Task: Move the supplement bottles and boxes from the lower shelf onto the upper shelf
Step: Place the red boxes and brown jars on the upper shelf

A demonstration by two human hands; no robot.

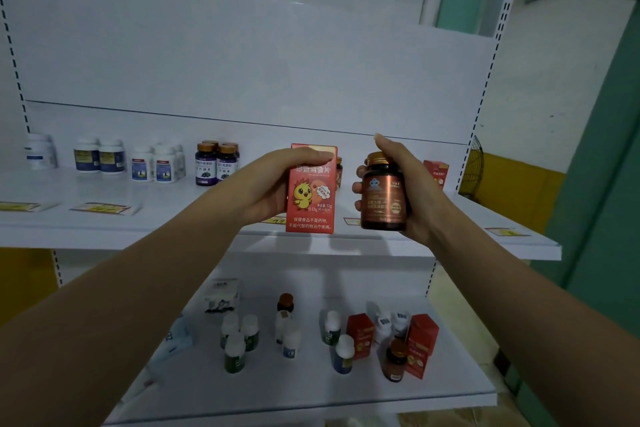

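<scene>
My left hand (266, 184) grips red box (310, 189), right hand (408, 191) grips copper bottle (382, 196), both held upright at upper shelf (138, 229) front edge. More bottles and boxes on lower shelf (311, 388).

The left hand (273, 184) covers the top lettering of the red box (310, 198); behind the red box a bottle (339, 172) shows only a sliver. Right of the red box, the right hand (412, 184) hides one side of a jar (381, 198) and part of a second box (437, 172).
</scene>
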